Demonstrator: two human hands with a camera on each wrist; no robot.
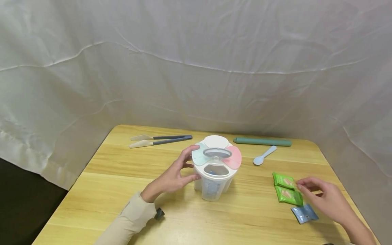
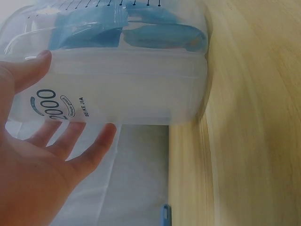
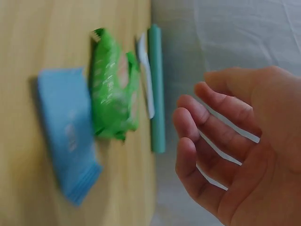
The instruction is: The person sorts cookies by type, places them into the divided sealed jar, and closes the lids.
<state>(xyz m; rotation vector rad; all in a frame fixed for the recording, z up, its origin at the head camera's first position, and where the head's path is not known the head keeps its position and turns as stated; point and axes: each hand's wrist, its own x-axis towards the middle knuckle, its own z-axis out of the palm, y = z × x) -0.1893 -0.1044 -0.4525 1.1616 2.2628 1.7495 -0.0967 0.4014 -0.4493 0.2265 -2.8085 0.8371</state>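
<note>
A clear divided food container [image 1: 211,189] stands upright on the table, its round lid split into white, mint and pink sections. The front flap [image 1: 217,153] is raised, leaving an opening. Through the wall in the left wrist view, blue packets [image 2: 87,33] show inside. My left hand [image 1: 174,175] grips the container's left side, thumb toward the front and fingers behind. On the right, my right hand [image 1: 327,199] hovers with loosely bent fingers and holds nothing. Close by it lie two green snack packets [image 1: 289,196] and a blue packet [image 1: 304,213].
Tongs [image 1: 162,141] with dark handles and pale tips lie at the back left. Toward the back right are a green rod-shaped thing [image 1: 263,142] and a light blue spoon [image 1: 264,156]. A pale curtain [image 1: 196,95] hangs behind the wooden table [image 1: 116,183].
</note>
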